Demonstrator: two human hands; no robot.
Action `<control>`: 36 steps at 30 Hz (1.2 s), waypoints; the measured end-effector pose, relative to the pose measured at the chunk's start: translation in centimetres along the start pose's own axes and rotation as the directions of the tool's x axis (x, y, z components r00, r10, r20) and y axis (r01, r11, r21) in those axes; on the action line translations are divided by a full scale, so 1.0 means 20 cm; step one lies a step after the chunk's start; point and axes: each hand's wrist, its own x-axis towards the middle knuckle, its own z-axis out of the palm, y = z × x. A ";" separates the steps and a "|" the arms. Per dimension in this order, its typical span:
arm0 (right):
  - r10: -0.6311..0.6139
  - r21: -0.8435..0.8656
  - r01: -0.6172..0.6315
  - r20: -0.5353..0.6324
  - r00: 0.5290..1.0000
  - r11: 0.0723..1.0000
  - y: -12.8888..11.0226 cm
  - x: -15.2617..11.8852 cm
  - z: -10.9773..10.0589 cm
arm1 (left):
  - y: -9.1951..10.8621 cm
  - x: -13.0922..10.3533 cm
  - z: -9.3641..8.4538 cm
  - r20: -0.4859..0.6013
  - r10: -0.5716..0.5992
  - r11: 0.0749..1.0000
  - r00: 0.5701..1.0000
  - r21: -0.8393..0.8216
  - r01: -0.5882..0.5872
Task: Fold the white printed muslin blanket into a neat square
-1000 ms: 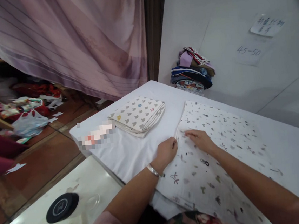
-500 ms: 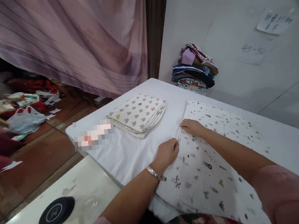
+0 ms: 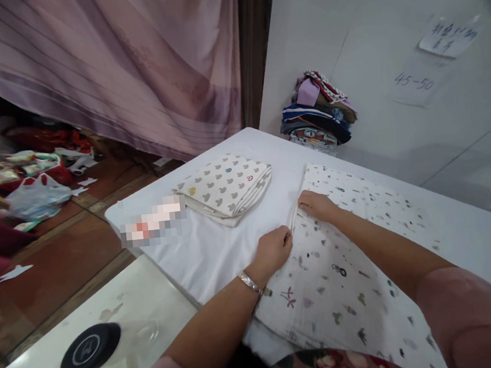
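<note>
A printed white cloth [image 3: 349, 266] lies spread flat on the white table [image 3: 217, 250], right of a folded patterned cloth [image 3: 226, 189]. The left hand [image 3: 273, 249] (fingers curled closed) pinches the spread cloth's left edge. The right hand [image 3: 317, 205] presses that edge farther along, flat; whether it grips anything is unclear.

left hand [image 3: 274, 249]: curled in a loose fist, knuckles up, bracelet at the wrist | left forearm: bare, reaching forward from lower left, pink sleeve at the elbow | right hand [image 3: 317, 205]: palm down, fingers flat and pointing left, just ahead of the left | right arm: extended from lower right, pink sleeve on the upper arm
</note>
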 end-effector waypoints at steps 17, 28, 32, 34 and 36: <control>-0.102 0.085 0.091 0.134 0.986 0.992 0.04 0.07 0.04 | 0.00 0.00 0.00 -0.004 -0.001 1.000 1.000 -0.017 0.001; -0.174 0.119 0.161 0.108 0.979 0.980 0.04 0.06 0.00 | 0.00 0.00 -0.01 -0.010 -0.089 0.993 0.996 -0.078 0.088; -0.217 0.117 0.200 0.153 0.964 0.973 0.06 0.04 -0.02 | -0.01 0.01 0.00 -0.007 -0.109 0.989 0.994 -0.097 0.108; -0.211 0.103 0.195 0.176 0.961 0.975 0.06 0.03 -0.04 | -0.01 0.01 0.00 -0.013 -0.092 0.991 0.996 -0.101 0.091; -0.172 0.096 0.155 0.198 0.965 0.983 0.06 0.02 -0.08 | -0.01 0.00 0.00 -0.004 -0.058 0.989 0.998 -0.137 0.057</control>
